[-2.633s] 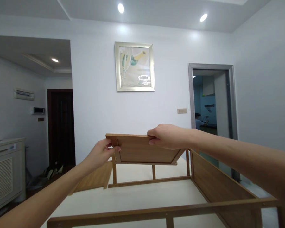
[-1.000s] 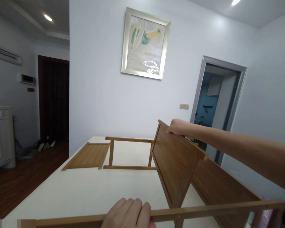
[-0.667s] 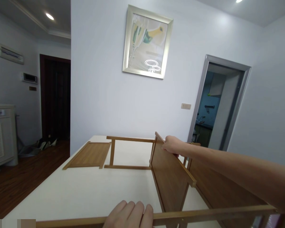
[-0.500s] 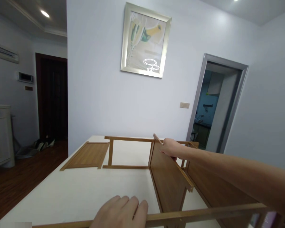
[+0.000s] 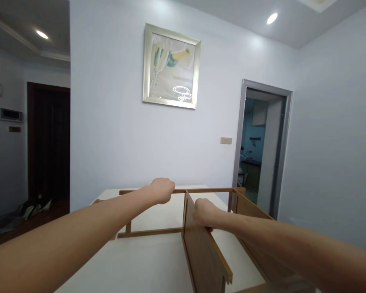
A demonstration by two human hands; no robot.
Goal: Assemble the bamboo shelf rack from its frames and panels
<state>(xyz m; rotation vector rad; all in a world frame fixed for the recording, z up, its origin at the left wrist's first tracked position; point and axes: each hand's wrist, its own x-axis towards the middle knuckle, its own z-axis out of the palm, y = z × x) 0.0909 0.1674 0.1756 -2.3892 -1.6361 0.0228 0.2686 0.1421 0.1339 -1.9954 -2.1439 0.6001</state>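
A brown wooden rack lies on its side on a white table [image 5: 146, 260]. At its far side, my left hand [image 5: 163, 190] is closed around the upper rail of the ladder-like side frame [image 5: 212, 190]. My right hand [image 5: 205, 212] grips the top edge of the upright middle shelf panel [image 5: 198, 248], close to its far end. That panel's far end meets the side frame. Further right stands a second panel [image 5: 253, 215], partly behind my right forearm. A near rail [image 5: 253, 288] shows at the bottom edge. My left forearm covers most of a loose panel.
A pale wall with a framed picture [image 5: 172, 67] rises behind the table. On the right, a doorway [image 5: 264, 150] opens to a kitchen. A dark door [image 5: 49, 146] is at the left, with things on the floor beside it.
My left hand has left the near rail and reached across to the far side frame's upper rail. My right hand keeps its grip on the middle panel. The view has tilted up and turned right.
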